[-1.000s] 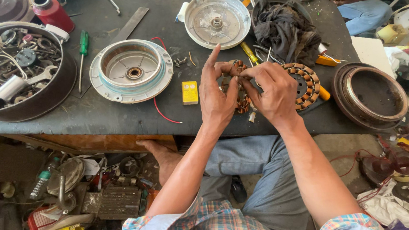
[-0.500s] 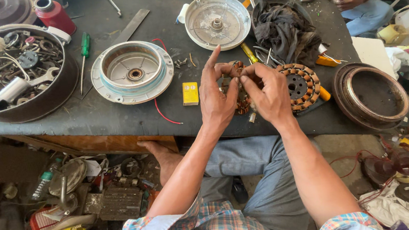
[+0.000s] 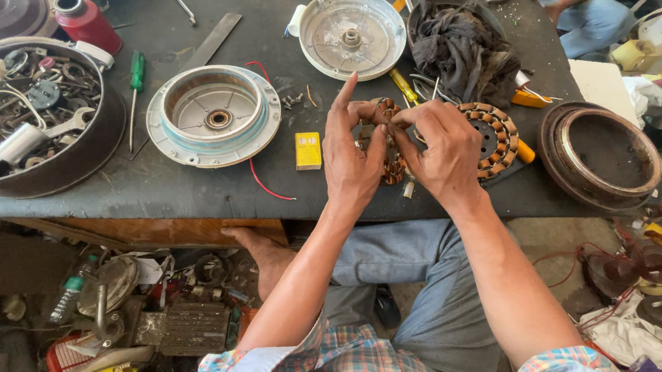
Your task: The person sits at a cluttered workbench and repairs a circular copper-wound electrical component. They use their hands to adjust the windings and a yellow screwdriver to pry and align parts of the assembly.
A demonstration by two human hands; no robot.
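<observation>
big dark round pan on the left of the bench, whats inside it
The pan holds a jumble of loose metal parts: a spanner, rings, washers, wires and a pale cylinder. Whatever lies beneath that pile, and the pan's bottom, is covered.

dark workbench (image 3: 188, 194) | on it: yellow box (image 3: 307, 150), white motor housing (image 3: 214, 115), parts pan (image 3: 30, 116), rag (image 3: 462, 47), green screwdriver (image 3: 134, 95)

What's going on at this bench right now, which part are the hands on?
A person sits at a dark workbench, both hands on a copper-wound stator. The left hand and right hand pinch at its windings near the left edge, left index finger raised. A white motor housing and small yellow box lie to the left, a round metal cover and dark rag behind. Another person sits at top right.
</observation>
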